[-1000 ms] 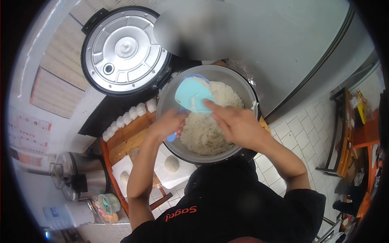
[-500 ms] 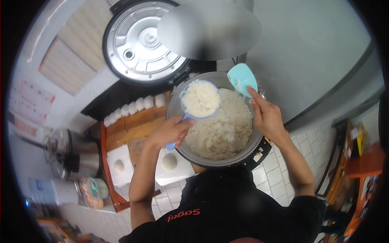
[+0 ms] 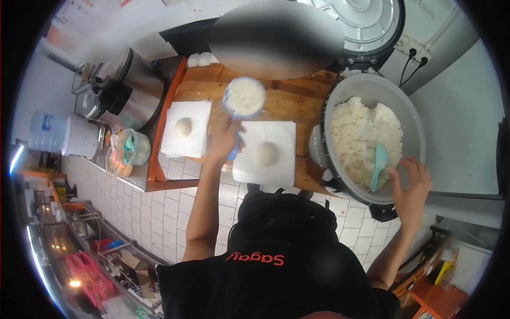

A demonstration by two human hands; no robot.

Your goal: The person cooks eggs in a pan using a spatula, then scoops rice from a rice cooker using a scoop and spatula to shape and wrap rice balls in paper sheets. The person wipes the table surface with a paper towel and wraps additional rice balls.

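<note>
Rice fills a blue-handled scoop [image 3: 245, 97], and my left hand [image 3: 225, 139] is closed round its handle above the wooden counter. Below and right of it, a white paper sheet [image 3: 280, 171] bears a round rice mound [image 3: 265, 154]. Further left, a smaller mound [image 3: 184, 126] sits on a stack of paper [image 3: 202, 141]. My right hand [image 3: 413, 183] is at the right rim of the rice pot [image 3: 413, 114], fingers apart and holding nothing. The turquoise paddle [image 3: 380, 162] lies on the rice [image 3: 353, 127] inside the pot.
The cooker's open metal lid [image 3: 364, 24] stands behind the pot. White rounded objects [image 3: 202, 59] line the counter's back edge. A steel cooker [image 3: 133, 90] and tubs [image 3: 137, 147] are at the left. A wooden counter [image 3: 292, 101] lies between; a blurred patch hides part of it.
The view has turned left. The scoop of rice has moved from above the pot to above the counter. My right hand has let go of the paddle, which now lies in the pot.
</note>
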